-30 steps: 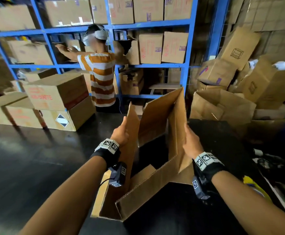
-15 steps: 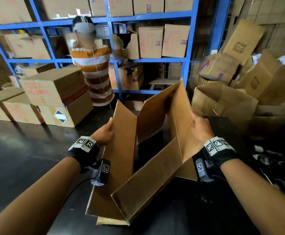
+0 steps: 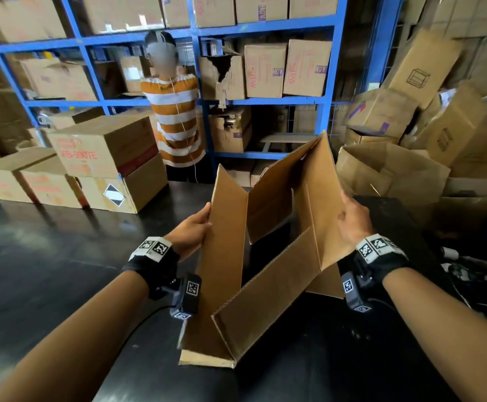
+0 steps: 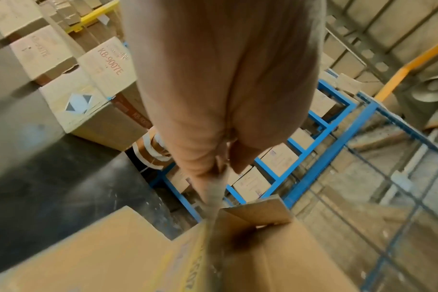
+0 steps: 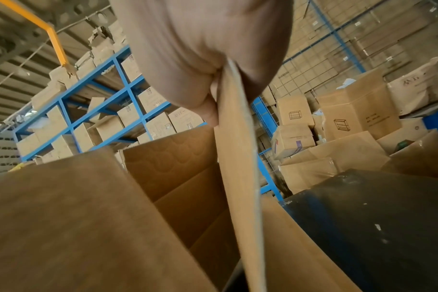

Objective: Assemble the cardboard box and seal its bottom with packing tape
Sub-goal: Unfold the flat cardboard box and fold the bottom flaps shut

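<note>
A brown cardboard box [image 3: 268,280] stands half unfolded on the black table [image 3: 48,271], its walls skewed and its flaps loose at both ends. My left hand [image 3: 191,235] grips the edge of the left wall; in the left wrist view the left hand [image 4: 220,168] pinches that cardboard edge [image 4: 213,207]. My right hand [image 3: 351,224] holds the right wall, and the right wrist view shows the right hand [image 5: 215,94] clamped on the panel [image 5: 238,158]. No packing tape is in view.
A person in an orange-and-white striped shirt [image 3: 175,123] stands behind the table at blue shelving [image 3: 207,97] full of cartons. Stacked boxes [image 3: 103,163] sit on the table's far left. Loose empty boxes [image 3: 396,175] pile up at the right.
The box has opened wider and tilted toward me. Both hands have spread apart and slid along their panels. The person at the shelving has shifted.
</note>
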